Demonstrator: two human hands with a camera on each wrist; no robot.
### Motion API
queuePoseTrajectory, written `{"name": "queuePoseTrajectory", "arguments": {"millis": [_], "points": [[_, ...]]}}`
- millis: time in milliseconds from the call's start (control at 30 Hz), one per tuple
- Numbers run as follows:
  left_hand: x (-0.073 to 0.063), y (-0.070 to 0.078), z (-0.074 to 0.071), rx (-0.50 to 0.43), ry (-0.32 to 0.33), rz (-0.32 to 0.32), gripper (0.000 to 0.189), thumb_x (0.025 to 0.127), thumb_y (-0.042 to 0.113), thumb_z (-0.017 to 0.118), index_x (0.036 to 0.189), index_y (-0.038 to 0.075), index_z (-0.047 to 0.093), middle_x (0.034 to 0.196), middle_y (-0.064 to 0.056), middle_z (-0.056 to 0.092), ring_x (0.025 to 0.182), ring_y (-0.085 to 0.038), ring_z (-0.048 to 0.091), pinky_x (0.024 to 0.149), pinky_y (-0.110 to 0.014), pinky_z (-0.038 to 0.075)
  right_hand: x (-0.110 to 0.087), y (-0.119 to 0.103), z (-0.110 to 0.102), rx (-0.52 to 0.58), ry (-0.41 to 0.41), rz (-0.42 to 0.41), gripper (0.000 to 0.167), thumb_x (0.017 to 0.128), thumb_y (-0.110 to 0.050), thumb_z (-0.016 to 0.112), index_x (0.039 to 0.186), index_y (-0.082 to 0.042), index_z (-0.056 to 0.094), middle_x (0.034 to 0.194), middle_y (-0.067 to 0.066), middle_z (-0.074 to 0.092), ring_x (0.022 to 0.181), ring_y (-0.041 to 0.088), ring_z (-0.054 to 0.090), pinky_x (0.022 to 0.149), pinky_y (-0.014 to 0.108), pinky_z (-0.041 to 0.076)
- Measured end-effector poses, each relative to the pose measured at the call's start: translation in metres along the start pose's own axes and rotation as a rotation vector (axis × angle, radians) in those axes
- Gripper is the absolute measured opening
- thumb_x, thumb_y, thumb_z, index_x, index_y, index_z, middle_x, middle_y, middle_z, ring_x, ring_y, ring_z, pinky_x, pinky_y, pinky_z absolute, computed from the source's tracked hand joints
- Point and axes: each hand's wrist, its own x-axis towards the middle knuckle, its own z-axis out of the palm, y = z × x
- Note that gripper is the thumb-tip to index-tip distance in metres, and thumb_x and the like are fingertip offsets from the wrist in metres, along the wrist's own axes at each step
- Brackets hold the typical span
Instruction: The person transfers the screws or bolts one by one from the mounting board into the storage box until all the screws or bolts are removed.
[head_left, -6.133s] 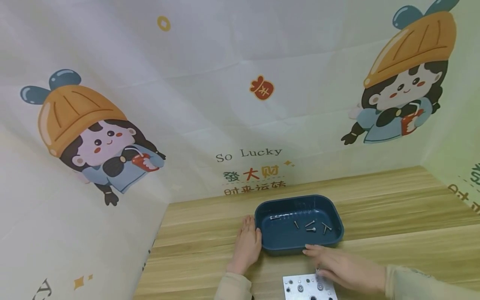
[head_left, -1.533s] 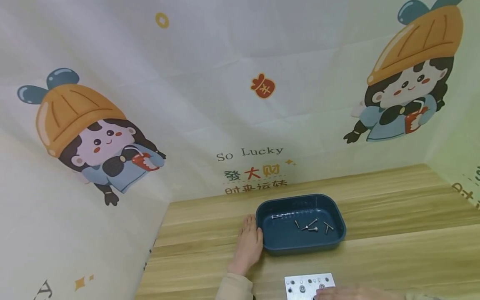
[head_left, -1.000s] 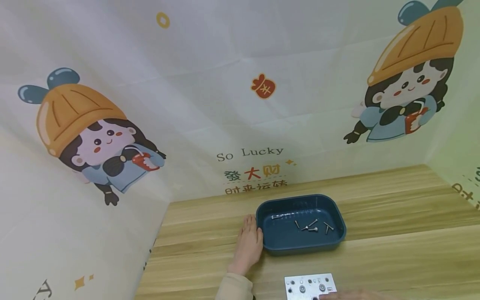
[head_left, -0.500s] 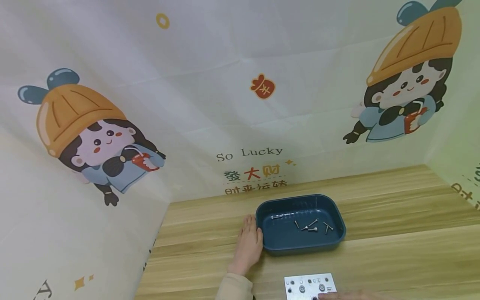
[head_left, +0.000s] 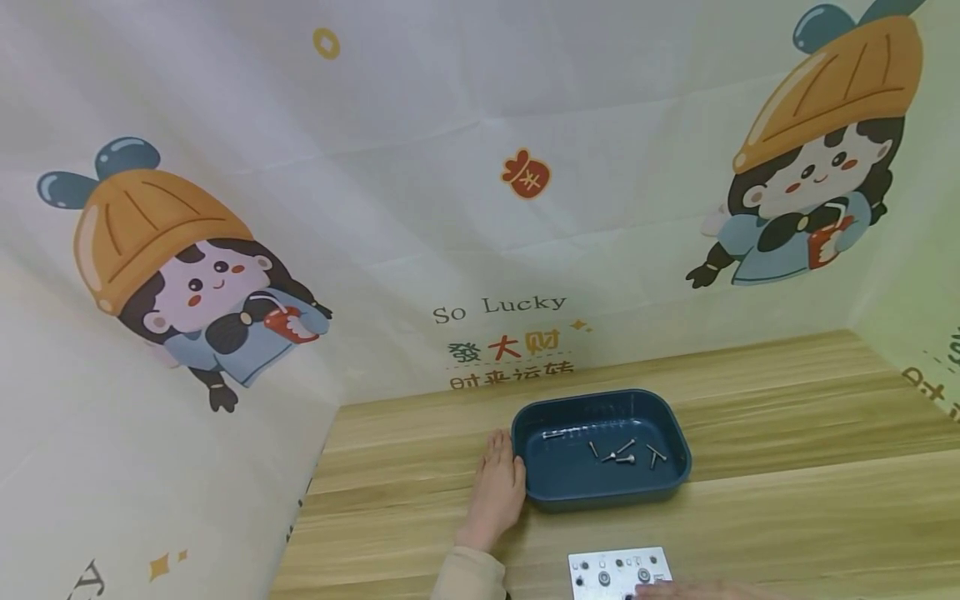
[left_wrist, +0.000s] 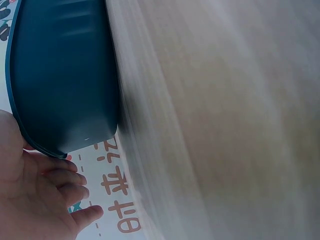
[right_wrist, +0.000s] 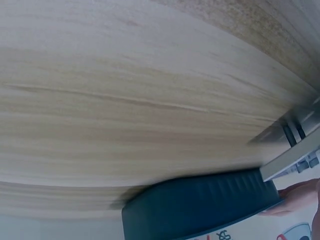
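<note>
A dark blue tray (head_left: 555, 483) stands on the wooden table with several small metal screws (head_left: 625, 459) lying loose inside. My left hand (head_left: 495, 492) rests along its left side, fingers straight. The left wrist view shows the thumb (left_wrist: 7, 132) at the tray's rim and the fingers beyond its end. In front of the tray, cut off by the lower edge of the head view, is a silver metal plate (head_left: 618, 567) with holes and round fittings. My right hand (head_left: 686, 592) reaches over the plate's right part, mostly out of frame; what its fingers hold is hidden.
The wood-grain table (head_left: 787, 467) is enclosed by white printed sheets (head_left: 420, 208) at the back and both sides. In the right wrist view the plate's edge (right_wrist: 287, 162) stands above the table on dark posts, close to the tray.
Since the oldest frame my right hand has drawn back from the tray's front to the plate's near part, and one more screw shows in the tray. My left hand has stayed.
</note>
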Motion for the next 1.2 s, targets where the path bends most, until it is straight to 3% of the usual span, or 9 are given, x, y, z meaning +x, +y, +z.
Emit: {"name": "queuePoseTrajectory", "arguments": {"millis": [200, 267, 433, 500, 700, 800, 900, 1100, 1200], "points": [[0.000, 0.001, -0.001, -0.001, -0.013, -0.011, 0.050, 0.104, 0.015, 0.037, 0.145, -0.014, 0.036, 0.154, -0.030, 0.032, 0.146, -0.042, 0.028, 0.115, -0.061, 0.027, 0.009, -0.013, -0.021, 0.049, -0.086, 0.131, 0.055, 0.096, -0.039, 0.062, 0.145, -0.020, 0.047, 0.140, 0.000, 0.059, 0.123, 0.014, 0.062, 0.097, 0.018, 0.049], [0.000, 0.001, -0.001, -0.001, -0.015, -0.013, 0.050, 0.104, 0.015, 0.037, 0.145, -0.014, 0.035, 0.154, -0.030, 0.032, 0.146, -0.042, 0.028, 0.115, -0.061, 0.027, 0.015, -0.013, -0.029, 0.206, -0.220, 0.280, 0.055, 0.096, -0.045, 0.061, 0.145, -0.022, 0.049, 0.143, 0.000, 0.056, 0.126, 0.015, 0.060, 0.097, 0.023, 0.052], [0.000, 0.001, -0.002, -0.004, -0.010, -0.009, 0.050, 0.104, 0.015, 0.037, 0.145, -0.015, 0.035, 0.154, -0.031, 0.032, 0.146, -0.043, 0.028, 0.115, -0.061, 0.027, 0.024, 0.002, -0.041, 0.314, -0.264, 0.341, 0.029, 0.099, -0.036, 0.057, 0.125, -0.022, 0.057, 0.145, 0.010, 0.054, 0.128, 0.020, 0.058, 0.094, 0.032, 0.055], [0.000, 0.001, -0.002, -0.007, -0.006, -0.007, 0.050, 0.104, 0.014, 0.037, 0.144, -0.015, 0.036, 0.154, -0.031, 0.032, 0.146, -0.043, 0.028, 0.115, -0.061, 0.028, 0.025, 0.010, -0.044, 0.194, -0.155, 0.231, 0.022, 0.101, -0.023, 0.056, 0.123, -0.021, 0.054, 0.144, 0.013, 0.055, 0.129, 0.020, 0.057, 0.095, 0.028, 0.054], [-0.001, 0.002, -0.003, -0.004, -0.014, -0.011, 0.050, 0.104, 0.014, 0.037, 0.144, -0.015, 0.036, 0.154, -0.031, 0.032, 0.146, -0.043, 0.028, 0.115, -0.061, 0.028, 0.041, 0.038, -0.053, -0.001, -0.032, 0.214, 0.011, 0.102, -0.020, 0.054, 0.112, -0.022, 0.057, 0.141, 0.007, 0.058, 0.133, 0.014, 0.052, 0.107, 0.010, 0.036], [-0.001, 0.002, -0.002, -0.001, -0.022, -0.012, 0.050, 0.104, 0.015, 0.036, 0.145, -0.015, 0.035, 0.154, -0.030, 0.032, 0.146, -0.042, 0.028, 0.115, -0.061, 0.027, 0.049, 0.053, -0.058, -0.067, 0.054, 0.166, 0.002, 0.102, -0.022, 0.054, 0.104, -0.021, 0.056, 0.137, 0.008, 0.061, 0.129, 0.017, 0.057, 0.103, 0.009, 0.039], [0.000, 0.002, -0.001, 0.000, -0.024, -0.011, 0.051, 0.105, 0.016, 0.036, 0.145, -0.014, 0.035, 0.154, -0.030, 0.032, 0.146, -0.042, 0.028, 0.115, -0.061, 0.027, 0.058, 0.066, -0.065, -0.120, 0.103, 0.126, 0.007, 0.102, -0.024, 0.055, 0.104, -0.018, 0.056, 0.135, 0.010, 0.062, 0.123, 0.021, 0.061, 0.096, 0.014, 0.047], [0.000, 0.002, -0.001, -0.012, -0.018, -0.011, 0.050, 0.105, 0.015, 0.036, 0.145, -0.015, 0.035, 0.154, -0.031, 0.032, 0.146, -0.042, 0.028, 0.115, -0.061, 0.027, 0.072, 0.086, -0.079, -0.176, 0.071, 0.148, 0.018, 0.104, -0.029, 0.048, 0.107, -0.014, 0.057, 0.135, 0.013, 0.061, 0.117, 0.023, 0.064, 0.084, 0.017, 0.053], [0.000, 0.001, -0.001, -0.013, -0.008, -0.003, 0.050, 0.104, 0.014, 0.037, 0.144, -0.016, 0.035, 0.153, -0.032, 0.032, 0.146, -0.044, 0.028, 0.115, -0.062, 0.027, 0.079, 0.095, -0.084, -0.183, 0.047, 0.172, 0.013, 0.102, -0.024, 0.055, 0.106, -0.012, 0.056, 0.135, 0.015, 0.060, 0.112, 0.023, 0.066, 0.074, 0.016, 0.051]]}}
